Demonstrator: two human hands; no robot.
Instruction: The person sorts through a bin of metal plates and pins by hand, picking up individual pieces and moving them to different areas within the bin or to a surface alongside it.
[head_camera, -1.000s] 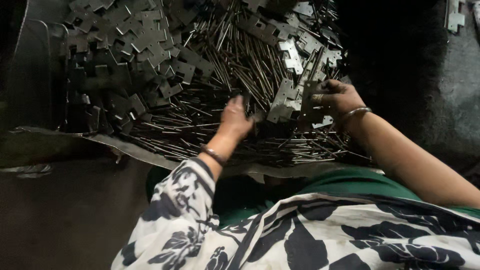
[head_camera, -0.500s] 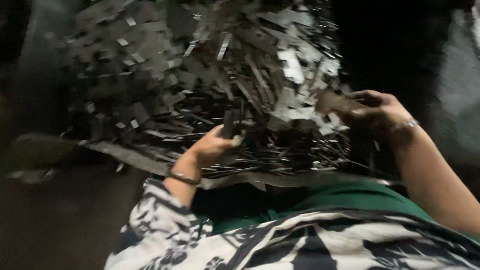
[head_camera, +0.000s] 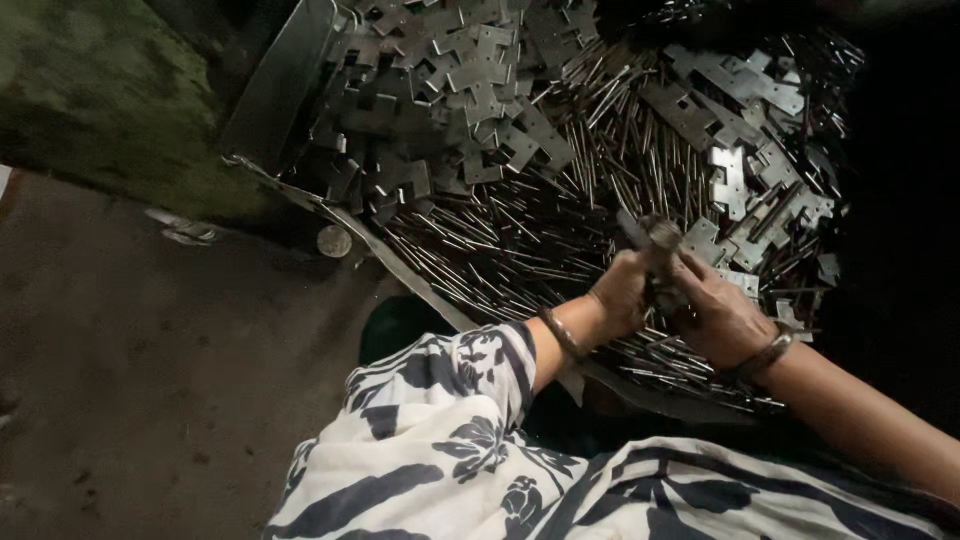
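Two hands, your left hand and right hand, grip shut on one small metal piece above the pins; it could slip into the plates pile.

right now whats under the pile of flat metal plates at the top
Thin metal pins show beneath the flat metal plates where the plates thin out, all lying in a metal tray. How far the pins run under the plates, and the tray's floor, is covered.
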